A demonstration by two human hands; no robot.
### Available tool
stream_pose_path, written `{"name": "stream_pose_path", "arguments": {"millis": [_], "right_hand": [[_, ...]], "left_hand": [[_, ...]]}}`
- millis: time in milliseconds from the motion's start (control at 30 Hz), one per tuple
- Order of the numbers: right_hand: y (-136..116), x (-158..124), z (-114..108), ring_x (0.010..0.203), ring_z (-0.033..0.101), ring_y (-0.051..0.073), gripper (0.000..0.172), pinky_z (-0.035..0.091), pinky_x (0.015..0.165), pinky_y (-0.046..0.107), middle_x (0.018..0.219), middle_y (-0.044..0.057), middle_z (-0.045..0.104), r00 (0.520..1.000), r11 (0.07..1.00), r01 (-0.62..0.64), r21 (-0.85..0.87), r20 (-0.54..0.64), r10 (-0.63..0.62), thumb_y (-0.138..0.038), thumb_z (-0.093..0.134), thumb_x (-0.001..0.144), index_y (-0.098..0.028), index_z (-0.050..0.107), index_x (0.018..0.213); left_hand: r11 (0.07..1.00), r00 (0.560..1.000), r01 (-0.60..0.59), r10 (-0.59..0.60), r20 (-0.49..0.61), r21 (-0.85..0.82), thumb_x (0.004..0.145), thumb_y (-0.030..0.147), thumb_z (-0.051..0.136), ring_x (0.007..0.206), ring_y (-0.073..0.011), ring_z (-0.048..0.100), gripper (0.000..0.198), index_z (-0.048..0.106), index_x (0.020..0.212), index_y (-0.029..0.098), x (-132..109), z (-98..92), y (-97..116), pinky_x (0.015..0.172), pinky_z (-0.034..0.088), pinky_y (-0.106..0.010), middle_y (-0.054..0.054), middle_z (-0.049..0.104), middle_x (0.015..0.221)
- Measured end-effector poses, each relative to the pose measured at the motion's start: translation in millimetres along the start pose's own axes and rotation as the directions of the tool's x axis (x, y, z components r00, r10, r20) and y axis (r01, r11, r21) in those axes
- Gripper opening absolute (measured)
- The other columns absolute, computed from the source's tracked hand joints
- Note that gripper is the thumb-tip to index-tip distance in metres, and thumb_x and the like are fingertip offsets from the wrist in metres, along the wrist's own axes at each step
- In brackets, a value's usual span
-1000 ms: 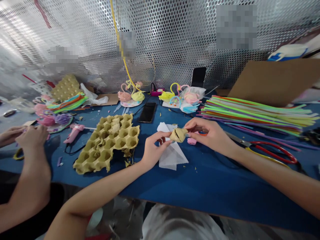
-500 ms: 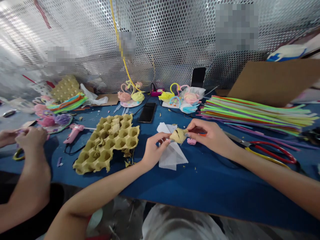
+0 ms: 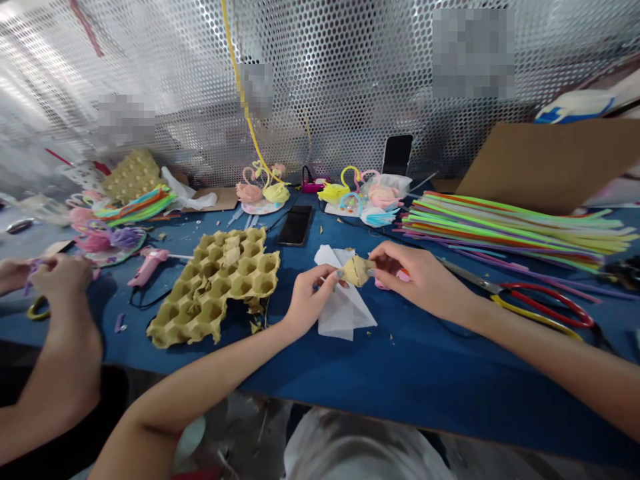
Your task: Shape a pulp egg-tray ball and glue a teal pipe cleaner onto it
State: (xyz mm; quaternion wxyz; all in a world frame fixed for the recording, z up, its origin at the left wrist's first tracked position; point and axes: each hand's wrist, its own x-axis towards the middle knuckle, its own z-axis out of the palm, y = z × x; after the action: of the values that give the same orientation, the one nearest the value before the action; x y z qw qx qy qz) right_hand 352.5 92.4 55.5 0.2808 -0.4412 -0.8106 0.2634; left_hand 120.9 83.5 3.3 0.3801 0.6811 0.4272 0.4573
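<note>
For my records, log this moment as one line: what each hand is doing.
left hand: pinches egg-carton piece | right hand: pinches same piece | beneath: white tissue | right of hands: scissors

A craft workshop; a blue workbench (image 3: 410, 373) carries pipe cleaners (image 3: 505, 230), a glue gun (image 3: 149, 267), an egg tray (image 3: 213, 287).

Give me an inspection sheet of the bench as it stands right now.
surface: blue tabletop, with tan pulp crumbs near the tray.
job's things: folded egg-carton piece above a white tissue sheet.
hands: left hand and right hand both pinch the piece.
clutter: torn egg tray, coloured pipe cleaners, red-handled scissors, black phone.
cables: black cord by the pink hot glue gun.
surroundings: perforated metal screen; a co-worker's hand at far left.
</note>
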Motion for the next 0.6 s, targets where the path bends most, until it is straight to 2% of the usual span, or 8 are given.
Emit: {"name": "stream_pose_path", "arguments": {"millis": [167, 300, 400, 533, 600], "right_hand": [[-1.7, -0.3, -0.8, 0.074, 0.071, 0.02, 0.022, 0.056, 0.069, 0.034, 0.099, 0.005, 0.076, 0.999, 0.999, 0.012, 0.043, -0.038, -0.01, -0.036, 0.066, 0.091, -0.025, 0.06, 0.109], [0.4, -0.5, -1.3, 0.07, 0.07, 0.02, 0.017, 0.056, 0.066, 0.034, 0.095, 0.005, 0.077, 0.998, 1.0, 0.02, 0.006, -0.054, -0.02, -0.037, 0.069, 0.089, -0.024, 0.064, 0.1], [3.7, -0.3, -1.6, 0.074, 0.072, 0.02, 0.018, 0.058, 0.067, 0.034, 0.093, 0.005, 0.077, 0.998, 0.998, 0.011, 0.062, -0.062, -0.007, -0.04, 0.07, 0.089, -0.024, 0.065, 0.097], [7.5, 0.9, -2.4, 0.081, 0.073, 0.022, 0.022, 0.061, 0.068, 0.034, 0.097, 0.005, 0.077, 0.998, 0.988, -0.026, 0.154, -0.058, 0.035, -0.045, 0.071, 0.088, -0.025, 0.066, 0.096], [8.6, 1.7, -2.3, 0.084, 0.074, 0.023, 0.024, 0.062, 0.068, 0.034, 0.097, 0.005, 0.077, 0.997, 0.983, -0.04, 0.182, -0.058, 0.051, -0.046, 0.072, 0.087, -0.025, 0.066, 0.096]], "left_hand": [[0.999, 1.0, 0.001, -0.002, -0.031, -0.039, 0.1, 0.042, 0.055, 0.062, -0.0121, 0.052, 0.039, 0.077, 0.079, 0.017, 1.1, 0.2, -3.8, 0.06, 0.04, -0.024, -0.001, 0.064, 0.066], [0.999, 1.0, 0.009, -0.009, -0.017, -0.041, 0.099, 0.043, 0.055, 0.061, -0.012, 0.052, 0.04, 0.076, 0.077, 0.017, 1.2, -0.1, -4.1, 0.058, 0.04, -0.024, -0.002, 0.066, 0.067], [0.997, 1.0, 0.016, -0.018, -0.024, -0.074, 0.098, 0.044, 0.057, 0.061, -0.0118, 0.053, 0.038, 0.075, 0.077, 0.016, 1.2, 0.3, -4.2, 0.058, 0.042, -0.023, -0.003, 0.068, 0.069], [0.984, 0.998, 0.005, -0.016, -0.058, -0.18, 0.092, 0.038, 0.067, 0.066, -0.0117, 0.058, 0.024, 0.072, 0.099, 0.016, 0.9, 2.1, -7.8, 0.059, 0.048, -0.022, -0.005, 0.07, 0.082], [0.975, 0.997, -0.008, -0.008, -0.071, -0.223, 0.087, 0.033, 0.074, 0.071, -0.0119, 0.061, 0.028, 0.069, 0.109, 0.017, 0.5, 2.9, -9.8, 0.062, 0.052, -0.022, -0.006, 0.07, 0.093]]}}
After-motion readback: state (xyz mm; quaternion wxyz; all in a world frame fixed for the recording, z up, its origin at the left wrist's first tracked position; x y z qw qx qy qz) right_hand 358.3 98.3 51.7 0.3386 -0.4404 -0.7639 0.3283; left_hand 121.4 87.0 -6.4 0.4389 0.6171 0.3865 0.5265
